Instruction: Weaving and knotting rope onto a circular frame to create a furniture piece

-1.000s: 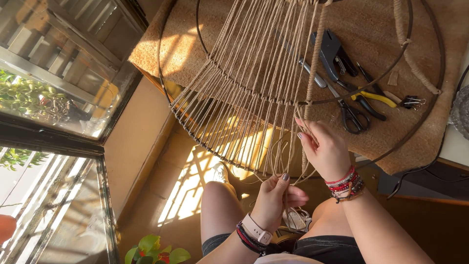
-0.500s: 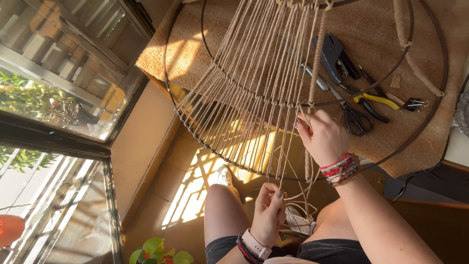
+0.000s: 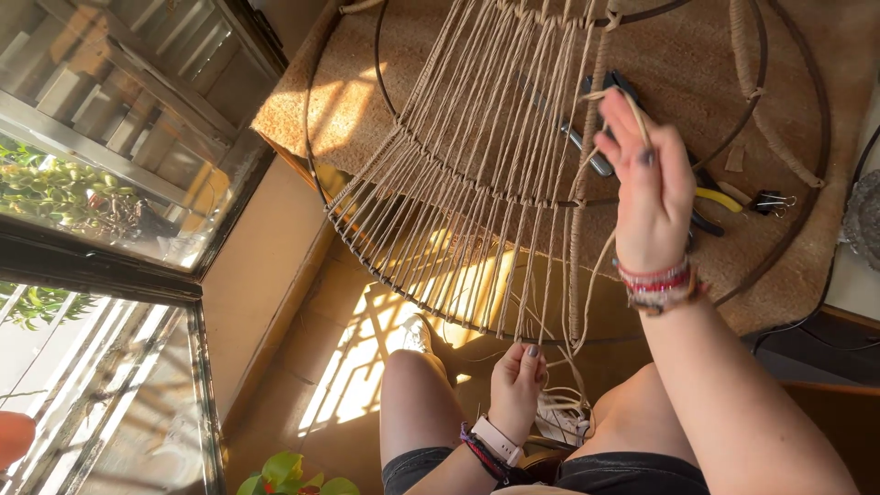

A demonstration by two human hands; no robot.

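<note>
A round metal ring frame [image 3: 362, 261] strung with many tan cords [image 3: 477, 174] lies over the edge of a woven mat [image 3: 697, 55]. My right hand [image 3: 646, 183] is raised over the frame, fingers up, pinching a loose tan cord [image 3: 596, 266] that trails down past the rim. My left hand [image 3: 518, 385] is below the frame's near edge between my knees, fingers closed on the lower end of the cords. Bracelets sit on both wrists, and a watch is on the left one.
Pliers with yellow handles [image 3: 715, 197], a grey-handled tool [image 3: 587, 151] and a small black clip [image 3: 770, 202] lie on the mat behind my right hand. A window [image 3: 101, 137] fills the left side. A green plant [image 3: 289, 475] stands at the bottom.
My right hand has risen from the frame's lower rim to above the frame, drawing the loose cord up with it. My left hand stays low under the rim.
</note>
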